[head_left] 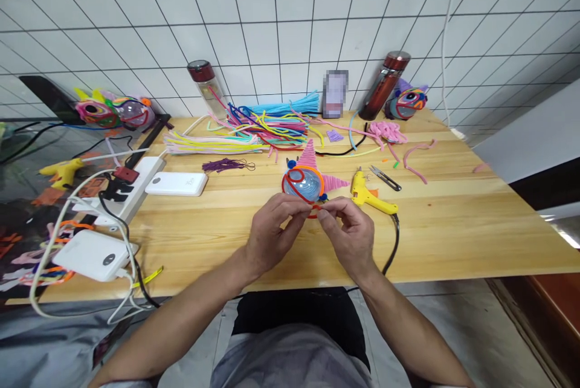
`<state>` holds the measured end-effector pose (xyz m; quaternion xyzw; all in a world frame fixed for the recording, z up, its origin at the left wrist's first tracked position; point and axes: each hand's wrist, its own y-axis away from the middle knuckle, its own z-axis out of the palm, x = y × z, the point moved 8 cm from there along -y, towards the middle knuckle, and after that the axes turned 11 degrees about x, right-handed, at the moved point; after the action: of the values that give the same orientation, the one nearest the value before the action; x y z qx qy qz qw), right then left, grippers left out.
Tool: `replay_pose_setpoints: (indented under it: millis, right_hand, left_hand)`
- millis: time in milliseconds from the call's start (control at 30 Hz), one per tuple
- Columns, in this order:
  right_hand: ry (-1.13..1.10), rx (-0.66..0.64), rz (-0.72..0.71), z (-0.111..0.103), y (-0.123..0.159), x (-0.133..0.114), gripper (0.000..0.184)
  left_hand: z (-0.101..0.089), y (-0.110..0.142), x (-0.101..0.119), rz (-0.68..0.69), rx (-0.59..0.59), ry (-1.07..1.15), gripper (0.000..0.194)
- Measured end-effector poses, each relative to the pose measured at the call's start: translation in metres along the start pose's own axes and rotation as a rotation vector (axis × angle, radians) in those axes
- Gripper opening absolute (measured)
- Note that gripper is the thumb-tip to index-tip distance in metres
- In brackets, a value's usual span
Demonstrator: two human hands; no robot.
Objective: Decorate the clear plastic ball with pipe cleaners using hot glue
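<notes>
A clear plastic ball [302, 184] ringed with orange and red pipe cleaners, with pink cones on top and at its right, lies on the wooden table [453, 219]. Just in front of it, my left hand [276, 228] and my right hand [347, 228] are both closed, pinching a short piece of red pipe cleaner [317, 210] between their fingertips at the ball's lower edge.
A yellow glue gun [369, 194] and small snips [385, 176] lie right of the ball. A heap of coloured pipe cleaners [267, 125], two bottles [206, 86] and finished craft balls [410, 101] stand at the back. Power banks [176, 182], a power strip and cables crowd the left.
</notes>
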<state>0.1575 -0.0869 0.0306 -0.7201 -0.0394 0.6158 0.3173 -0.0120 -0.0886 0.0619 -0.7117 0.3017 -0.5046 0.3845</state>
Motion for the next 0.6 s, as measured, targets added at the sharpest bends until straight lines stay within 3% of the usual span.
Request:
replay_pose_setpoints:
  millis: [267, 433, 533, 600]
  right_hand:
    - [-0.111, 0.002, 0.196, 0.000, -0.001, 0.017, 0.015]
    - [-0.142, 0.037, 0.308, -0.008, -0.004, 0.027, 0.018]
    - [-0.086, 0.076, 0.260, -0.017, -0.008, 0.029, 0.016]
    - [0.005, 0.077, 0.155, -0.020, -0.012, 0.024, 0.012]
  left_hand:
    - [0.003, -0.008, -0.013, -0.103, -0.046, -0.057, 0.007]
    - [0.010, -0.016, -0.032, -0.253, -0.185, -0.189, 0.012]
    - [0.017, -0.023, -0.037, -0.270, -0.293, -0.231, 0.015]
    - [0.022, -0.027, -0.039, -0.281, -0.356, -0.242, 0.015]
